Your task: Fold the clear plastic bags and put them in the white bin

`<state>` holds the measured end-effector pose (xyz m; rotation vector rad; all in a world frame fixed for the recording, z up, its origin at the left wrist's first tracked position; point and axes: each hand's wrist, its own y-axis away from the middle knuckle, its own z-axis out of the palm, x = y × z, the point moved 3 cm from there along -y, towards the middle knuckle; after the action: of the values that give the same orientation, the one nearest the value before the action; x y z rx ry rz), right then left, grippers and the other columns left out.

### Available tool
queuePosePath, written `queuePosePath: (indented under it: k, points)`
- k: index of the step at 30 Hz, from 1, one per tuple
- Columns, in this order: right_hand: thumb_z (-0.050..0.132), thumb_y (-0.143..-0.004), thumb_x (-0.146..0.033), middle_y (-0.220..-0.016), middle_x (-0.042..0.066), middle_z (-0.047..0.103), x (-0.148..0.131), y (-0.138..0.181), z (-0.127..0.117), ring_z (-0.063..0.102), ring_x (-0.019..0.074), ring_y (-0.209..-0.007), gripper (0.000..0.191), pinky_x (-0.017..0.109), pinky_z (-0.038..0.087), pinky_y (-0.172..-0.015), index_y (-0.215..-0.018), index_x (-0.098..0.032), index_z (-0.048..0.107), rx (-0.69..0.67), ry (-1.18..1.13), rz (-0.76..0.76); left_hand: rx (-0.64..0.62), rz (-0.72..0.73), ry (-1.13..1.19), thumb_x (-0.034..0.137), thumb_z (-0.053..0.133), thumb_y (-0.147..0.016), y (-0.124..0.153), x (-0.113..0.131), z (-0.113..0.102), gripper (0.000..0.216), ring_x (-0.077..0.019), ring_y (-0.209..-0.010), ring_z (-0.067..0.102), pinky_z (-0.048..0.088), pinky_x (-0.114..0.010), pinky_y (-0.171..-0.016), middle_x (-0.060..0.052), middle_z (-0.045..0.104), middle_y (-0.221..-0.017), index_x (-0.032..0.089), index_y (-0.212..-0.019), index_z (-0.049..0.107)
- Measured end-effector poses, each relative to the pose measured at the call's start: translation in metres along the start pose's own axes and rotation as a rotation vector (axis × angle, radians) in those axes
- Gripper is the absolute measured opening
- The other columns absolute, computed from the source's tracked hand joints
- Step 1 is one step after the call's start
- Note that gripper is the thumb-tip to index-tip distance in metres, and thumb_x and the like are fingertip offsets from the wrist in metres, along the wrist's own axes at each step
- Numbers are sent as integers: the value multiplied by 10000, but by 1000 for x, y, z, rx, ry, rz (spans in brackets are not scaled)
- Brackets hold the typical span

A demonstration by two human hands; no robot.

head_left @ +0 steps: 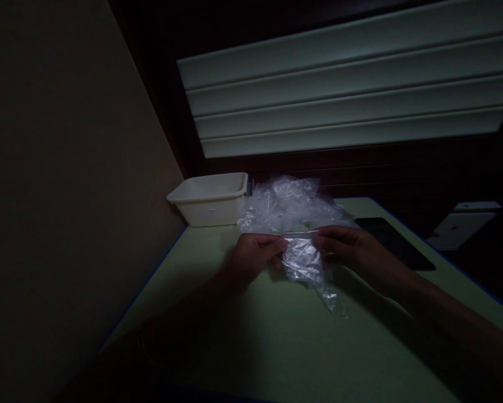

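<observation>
A clear plastic bag (302, 260) is stretched between my two hands, its straight top edge facing away and its crumpled lower end trailing toward me over the table. My left hand (257, 253) pinches the left corner of that edge between thumb and fingers. At the right corner, my right hand (344, 246) is closed on the same edge. Just beyond my hands lies a loose heap of crumpled clear plastic bags (289, 196). Dim light hides the fingers under the bag in part.
An off-white plastic tub (212, 210) stands at the table's far left corner. A flat black tablet-like slab (396, 243) lies at the right. The pale green table (318, 358) has a blue edge. Beyond it are a slatted panel (339, 89) and a white box (461, 228).
</observation>
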<state>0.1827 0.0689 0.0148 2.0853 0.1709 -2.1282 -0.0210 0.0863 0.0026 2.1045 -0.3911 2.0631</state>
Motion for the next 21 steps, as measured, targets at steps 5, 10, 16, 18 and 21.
queuePosePath:
  k: [5, 10, 16, 18, 21]
  points:
    - [760, -726, -348, -710, 3, 636, 2, 0, 0, 554, 134, -603, 168, 297, 449, -604, -766, -204, 682, -11, -22, -27, 2, -15, 25, 326, 726, -749, -1, -3, 0, 220, -72, -490, 530, 418, -202, -498, -30, 656, -651, 113, -803, 734]
    - [767, -722, -340, -712, 0, 634, 7, -1, -1, 550, 134, -586, 192, 294, 428, -580, -810, -199, 670, 4, -57, -29, -20, -27, 19, 341, 727, -749, 0, -4, 1, 240, -70, -477, 526, 403, -193, -474, -35, 655, -635, 105, -787, 733]
    - [766, -722, -361, -656, -14, 604, 7, -1, -1, 513, 120, -554, 186, 281, 393, -553, -761, -203, 676, 30, -56, -51, -32, -47, 75, 325, 721, -756, 2, -3, 3, 221, -69, -494, 531, 415, -199, -488, -42, 665, -678, 105, -777, 729]
    - [763, -726, -357, -656, -17, 600, 7, -2, -2, 498, 117, -549, 167, 279, 384, -548, -755, -213, 683, 33, -34, -55, -38, -37, 77, 328, 715, -762, 2, -2, 4, 230, -66, -495, 525, 411, -199, -483, -44, 660, -677, 97, -762, 724]
    - [765, -722, -352, -684, -10, 609, 7, -2, -3, 497, 125, -563, 152, 285, 390, -554, -754, -225, 688, 35, -62, -54, -38, -38, 138, 315, 742, -735, 1, -2, 3, 248, -83, -540, 550, 417, -201, -481, -45, 656, -688, 94, -847, 724]
